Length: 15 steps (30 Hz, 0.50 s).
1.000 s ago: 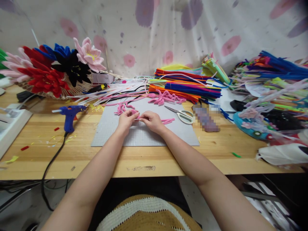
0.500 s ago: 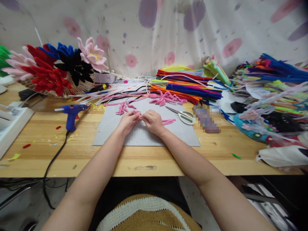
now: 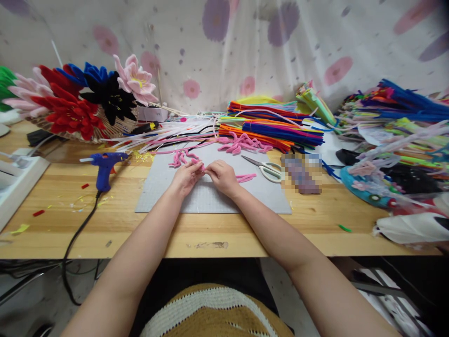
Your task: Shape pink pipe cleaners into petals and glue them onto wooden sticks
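A small pink fuzzy piece is held over the gray mat, close to its middle. It is pinched by the fingertips of the left hand and of the right hand, which are closed on it from both sides. The piece looks soft and thin, but most of it is covered by fingers, so its full shape cannot be told.

Curly pink strips are bunched just past the left hand, and a bigger wavy pink pile is seen at the far edge of the mat. Straight pink strips are partly hidden by the right hand. To the right, scissors with hard, pale, round handles are laid open. A smooth blue glue gun is set on the wooden table, to the left of the mat.

Compared with the frame just before, the left fingers are bent a little differently around the pink piece, and the scissors are left in the same place.

Only a short bit of the piece is shown between the hands, so its long axis and which way it points cannot be told.
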Available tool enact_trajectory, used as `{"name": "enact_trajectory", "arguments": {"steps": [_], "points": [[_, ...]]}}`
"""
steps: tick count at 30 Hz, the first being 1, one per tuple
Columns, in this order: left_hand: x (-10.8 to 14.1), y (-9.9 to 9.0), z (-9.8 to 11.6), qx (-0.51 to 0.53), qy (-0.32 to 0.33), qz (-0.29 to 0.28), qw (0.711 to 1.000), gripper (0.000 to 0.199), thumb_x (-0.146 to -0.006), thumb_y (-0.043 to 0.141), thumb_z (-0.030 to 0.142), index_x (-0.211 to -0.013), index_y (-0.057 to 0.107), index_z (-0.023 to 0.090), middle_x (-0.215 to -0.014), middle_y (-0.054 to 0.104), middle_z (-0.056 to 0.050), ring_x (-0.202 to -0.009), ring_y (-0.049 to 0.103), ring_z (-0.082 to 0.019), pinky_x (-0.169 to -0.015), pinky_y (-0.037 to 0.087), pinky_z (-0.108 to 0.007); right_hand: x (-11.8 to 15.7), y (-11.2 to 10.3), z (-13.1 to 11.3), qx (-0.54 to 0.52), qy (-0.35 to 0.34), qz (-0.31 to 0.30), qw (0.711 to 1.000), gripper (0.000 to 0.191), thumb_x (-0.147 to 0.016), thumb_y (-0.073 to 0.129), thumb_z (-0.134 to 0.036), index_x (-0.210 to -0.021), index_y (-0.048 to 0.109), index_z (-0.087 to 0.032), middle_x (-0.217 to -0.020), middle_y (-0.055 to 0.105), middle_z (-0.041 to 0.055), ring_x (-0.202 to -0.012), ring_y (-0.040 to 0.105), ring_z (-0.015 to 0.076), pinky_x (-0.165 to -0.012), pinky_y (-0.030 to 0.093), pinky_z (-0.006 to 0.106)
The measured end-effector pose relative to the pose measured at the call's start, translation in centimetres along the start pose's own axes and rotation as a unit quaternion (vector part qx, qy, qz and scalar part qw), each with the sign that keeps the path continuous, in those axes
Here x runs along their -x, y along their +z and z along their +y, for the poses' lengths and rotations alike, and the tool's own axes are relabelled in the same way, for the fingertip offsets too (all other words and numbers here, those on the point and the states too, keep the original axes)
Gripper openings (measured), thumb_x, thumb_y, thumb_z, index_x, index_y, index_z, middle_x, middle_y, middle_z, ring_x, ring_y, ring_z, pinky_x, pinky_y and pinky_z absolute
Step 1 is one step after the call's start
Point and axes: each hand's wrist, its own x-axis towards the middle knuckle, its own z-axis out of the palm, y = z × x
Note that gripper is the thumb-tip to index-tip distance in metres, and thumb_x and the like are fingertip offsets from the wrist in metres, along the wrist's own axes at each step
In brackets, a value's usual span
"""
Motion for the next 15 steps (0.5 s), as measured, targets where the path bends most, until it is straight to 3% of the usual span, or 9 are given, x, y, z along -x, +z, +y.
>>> {"name": "enact_trajectory", "arguments": {"steps": [4, 10, 15], "points": [[0.37, -0.45, 0.87, -0.074, 0.038, -0.011, 0.996, 0.026, -0.062, 0.072, 0.032, -0.08, 0.065, 0.014, -0.074, 0.065, -0.003, -0.064, 0.06, -0.01, -0.063, 0.05, -0.023, -0.1, -0.1, 0.84, -0.101, 0.031, -0.031, 0.994, 0.012, -0.08, 0.054, -0.025, -0.075, 0.061, -0.017, -0.073, 0.06, 0.0036, -0.073, 0.05, 0.014, -0.071, 0.037, 0.027], [0.15, -0.61, 0.41, -0.158, 0.13, 0.019, 0.979, 0.034, -0.049, 0.079, 0.029, -0.076, 0.066, 0.011, -0.068, 0.064, -0.003, -0.061, 0.06, -0.011, -0.063, 0.051, -0.026, 0.17, -0.55, 0.76, -0.236, 0.117, -0.138, 0.955, 0.025, -0.073, 0.06, -0.036, -0.083, 0.064, -0.013, -0.068, 0.057, -0.0005, -0.059, 0.044, 0.0089, -0.059, 0.034, 0.023], [0.38, -0.41, 0.21, -0.187, 0.117, -0.003, 0.975, 0.033, -0.054, 0.075, 0.037, -0.076, 0.067, 0.013, -0.075, 0.065, -0.004, -0.066, 0.06, -0.014, -0.059, 0.052, -0.027, 0.05, -0.23, 0.73, -0.299, 0.209, -0.094, 0.926, 0.03, -0.071, 0.057, -0.043, -0.071, 0.06, -0.013, -0.056, 0.046, -0.0042, -0.053, 0.037, 0.0073, -0.054, 0.029, 0.022]]}}
